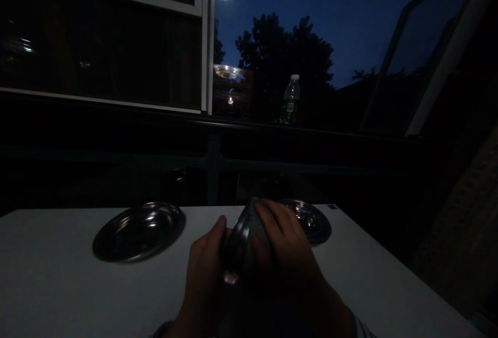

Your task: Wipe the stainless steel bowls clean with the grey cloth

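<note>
Over the near middle of a white, flat-topped table (70,286), the left hand (205,257) grips the left side of a shiny, dark-looking, curved metal dish (241,233), thumb raised along its edge. Against the dish's right side, the right hand (291,237) clasps a grey, matte, cloth-like piece (256,221), fingers curled over its far end; its exact form is too dark to tell. The dish is tilted up between the two hands. On the table's far left lies a round, shallow, shiny metal plate (138,233); at the far right, partly behind the right hand, lies a second round metal plate (325,230). Farther off, by the window, stands a clear plastic bottle with a white cap and green label (291,100), upright.
</note>
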A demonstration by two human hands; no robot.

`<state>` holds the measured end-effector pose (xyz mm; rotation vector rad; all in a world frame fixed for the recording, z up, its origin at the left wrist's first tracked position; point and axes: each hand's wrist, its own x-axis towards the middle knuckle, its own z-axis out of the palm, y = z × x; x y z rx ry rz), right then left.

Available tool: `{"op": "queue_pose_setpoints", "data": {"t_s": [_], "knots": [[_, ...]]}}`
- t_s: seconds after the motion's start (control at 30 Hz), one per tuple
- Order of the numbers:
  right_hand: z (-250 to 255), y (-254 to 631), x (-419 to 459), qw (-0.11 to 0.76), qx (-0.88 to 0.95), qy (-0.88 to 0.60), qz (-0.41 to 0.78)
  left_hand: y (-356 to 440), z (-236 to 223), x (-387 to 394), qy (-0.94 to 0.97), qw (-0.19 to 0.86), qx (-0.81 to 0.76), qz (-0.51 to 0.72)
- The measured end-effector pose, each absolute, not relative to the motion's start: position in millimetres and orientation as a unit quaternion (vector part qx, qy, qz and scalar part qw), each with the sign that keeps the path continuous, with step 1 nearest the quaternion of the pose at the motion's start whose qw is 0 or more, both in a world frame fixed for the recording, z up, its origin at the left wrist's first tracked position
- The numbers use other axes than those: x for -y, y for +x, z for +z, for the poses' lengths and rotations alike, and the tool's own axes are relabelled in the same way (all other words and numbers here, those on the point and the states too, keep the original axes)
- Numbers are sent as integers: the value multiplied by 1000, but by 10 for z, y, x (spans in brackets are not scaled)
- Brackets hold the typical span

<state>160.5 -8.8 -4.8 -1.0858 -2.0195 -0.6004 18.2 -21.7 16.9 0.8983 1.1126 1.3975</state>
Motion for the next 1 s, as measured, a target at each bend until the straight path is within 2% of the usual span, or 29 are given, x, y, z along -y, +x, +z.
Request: {"op": "queue_pose_setpoints", "data": {"t_s": [0.13,0.23,0.4,0.6,0.83,1.0], "knots": [[-109,1484,77,393,796,-380,-261,150,123,162,332,559,-442,618],[-123,1417,93,414,796,-351,-269,156,131,144,303,622,-395,605],[-123,1372,154,385,823,-312,-279,156,161,142,288,686,-342,574],[-177,1357,163,356,846,-272,-289,91,140,104,292,664,-341,597],[-152,1415,120,439,797,-294,-293,82,143,137,316,638,-341,614],[-194,1358,160,423,794,-278,-336,73,78,107,298,613,-358,638]]}}
